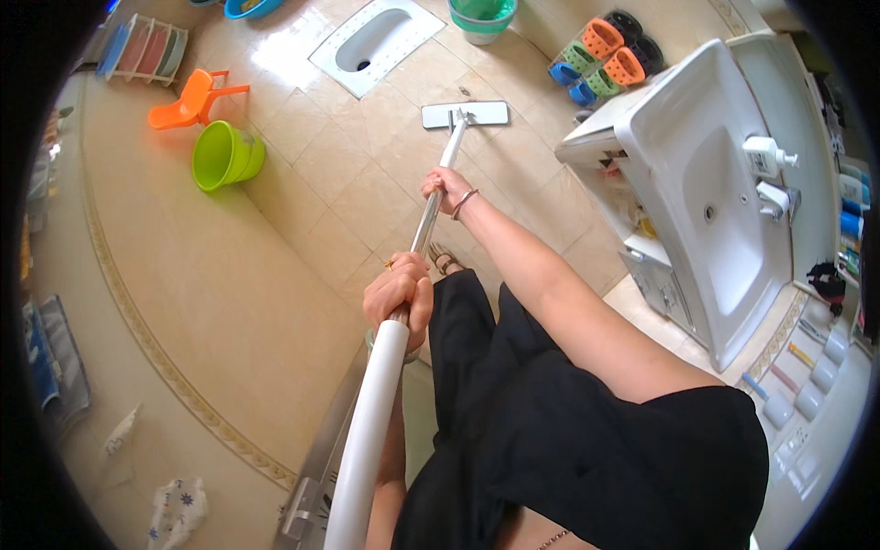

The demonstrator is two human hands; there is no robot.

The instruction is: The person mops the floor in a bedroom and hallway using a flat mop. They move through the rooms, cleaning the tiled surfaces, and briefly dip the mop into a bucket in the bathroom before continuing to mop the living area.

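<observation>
Mopping step in hand. Your left hand (400, 291) wraps upper mop handle (431, 215), fingers closed; right hand (448, 187) grips lower, fingers closed. Flat mop head (465, 114) on tiled floor (357, 183) near squat toilet (374, 41); contact probably flat. Next: steady push, both grips firm.

Head camera, steep downward fisheye, close over tiled floor (367, 183)

This is looking like a home bathroom: a white ceramic squat toilet (371, 41) is sitting set into the beige tiled floor (367, 174), a white rectangular washbasin (724, 192) is standing at the right, and a lime-green plastic bucket (225, 156) is resting by the wall
</observation>
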